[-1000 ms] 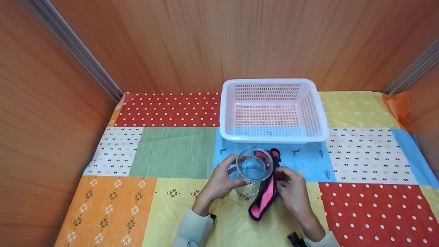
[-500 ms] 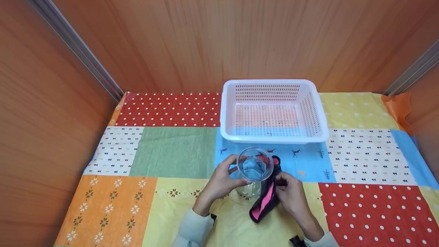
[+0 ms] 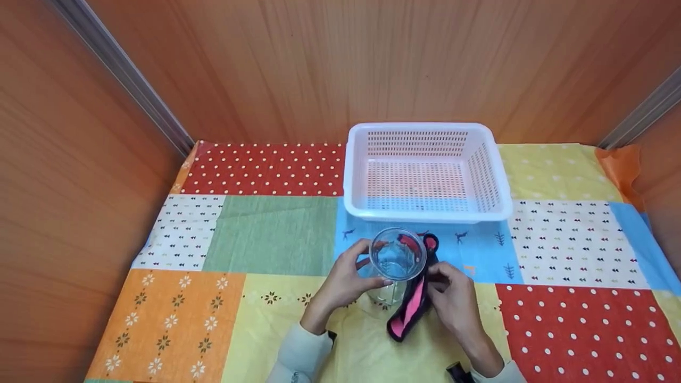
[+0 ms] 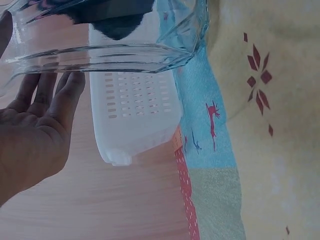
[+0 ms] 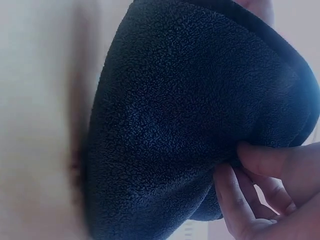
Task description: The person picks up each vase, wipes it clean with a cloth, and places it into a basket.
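A clear glass jar stands upright in the middle of the near table, its round mouth facing up. My left hand grips it from the left, thumb and fingers just below the rim. Along its right side hangs a cleaning cloth, pink on one face with black edging. The right wrist view shows the dark, fuzzy face of the cloth, puckered where my right hand pinches it. Through the glass jar in the left wrist view, part of the dark cloth shows.
A white perforated plastic basket sits just behind the jar, near the back wooden panel. A patchwork-print tablecloth covers the table. Wooden panels also rise at the left and right. An orange piece of cloth lies at the right back corner.
The cloth's upper end dropped toward me and then rose slightly again, with my right hand shifting a little beside the jar. My left hand keeps its grip on the jar.
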A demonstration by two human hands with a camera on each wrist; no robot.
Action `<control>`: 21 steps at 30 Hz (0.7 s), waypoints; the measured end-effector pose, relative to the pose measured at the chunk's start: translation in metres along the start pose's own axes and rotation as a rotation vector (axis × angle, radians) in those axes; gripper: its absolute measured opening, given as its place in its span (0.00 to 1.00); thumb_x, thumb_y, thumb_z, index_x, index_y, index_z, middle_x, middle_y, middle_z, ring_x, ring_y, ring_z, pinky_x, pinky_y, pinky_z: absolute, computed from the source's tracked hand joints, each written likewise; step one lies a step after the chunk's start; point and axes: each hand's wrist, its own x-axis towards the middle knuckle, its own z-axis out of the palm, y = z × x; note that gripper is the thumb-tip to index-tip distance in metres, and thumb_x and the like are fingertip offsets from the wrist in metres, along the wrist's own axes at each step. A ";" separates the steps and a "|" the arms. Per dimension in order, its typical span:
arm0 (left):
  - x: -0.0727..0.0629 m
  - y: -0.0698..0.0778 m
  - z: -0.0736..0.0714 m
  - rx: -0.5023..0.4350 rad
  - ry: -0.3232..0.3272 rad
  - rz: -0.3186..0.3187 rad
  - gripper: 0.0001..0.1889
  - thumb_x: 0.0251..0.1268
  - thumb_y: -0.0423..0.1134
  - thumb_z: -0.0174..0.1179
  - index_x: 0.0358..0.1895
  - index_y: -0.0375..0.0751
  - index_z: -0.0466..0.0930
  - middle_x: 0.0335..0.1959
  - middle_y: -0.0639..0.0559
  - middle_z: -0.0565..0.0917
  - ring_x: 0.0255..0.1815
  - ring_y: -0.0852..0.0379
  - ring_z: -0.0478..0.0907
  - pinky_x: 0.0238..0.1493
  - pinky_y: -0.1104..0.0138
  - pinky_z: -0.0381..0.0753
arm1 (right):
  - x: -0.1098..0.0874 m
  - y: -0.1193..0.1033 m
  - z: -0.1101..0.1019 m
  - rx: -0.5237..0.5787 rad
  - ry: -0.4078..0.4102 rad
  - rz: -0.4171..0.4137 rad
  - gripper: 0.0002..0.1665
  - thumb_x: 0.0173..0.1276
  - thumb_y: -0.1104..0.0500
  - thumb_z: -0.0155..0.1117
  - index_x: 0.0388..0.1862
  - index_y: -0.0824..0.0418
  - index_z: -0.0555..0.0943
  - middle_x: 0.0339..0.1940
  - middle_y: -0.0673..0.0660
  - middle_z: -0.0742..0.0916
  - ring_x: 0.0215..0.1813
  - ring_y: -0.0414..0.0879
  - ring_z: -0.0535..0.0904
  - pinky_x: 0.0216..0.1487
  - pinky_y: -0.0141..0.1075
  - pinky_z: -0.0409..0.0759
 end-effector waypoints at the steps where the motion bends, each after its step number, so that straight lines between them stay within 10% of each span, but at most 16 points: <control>1: 0.000 0.000 0.000 0.002 0.000 0.000 0.31 0.57 0.24 0.76 0.66 0.38 0.78 0.63 0.43 0.80 0.67 0.34 0.73 0.73 0.47 0.76 | 0.001 -0.003 -0.001 0.003 0.001 -0.004 0.14 0.61 0.83 0.66 0.39 0.68 0.85 0.40 0.62 0.88 0.48 0.58 0.88 0.50 0.46 0.91; 21: 0.000 0.000 0.001 -0.006 0.003 0.017 0.31 0.56 0.24 0.77 0.65 0.35 0.78 0.62 0.37 0.79 0.65 0.35 0.74 0.73 0.45 0.76 | 0.001 0.022 0.003 -0.082 -0.047 -0.041 0.17 0.56 0.85 0.65 0.33 0.64 0.81 0.35 0.57 0.87 0.41 0.48 0.84 0.42 0.37 0.88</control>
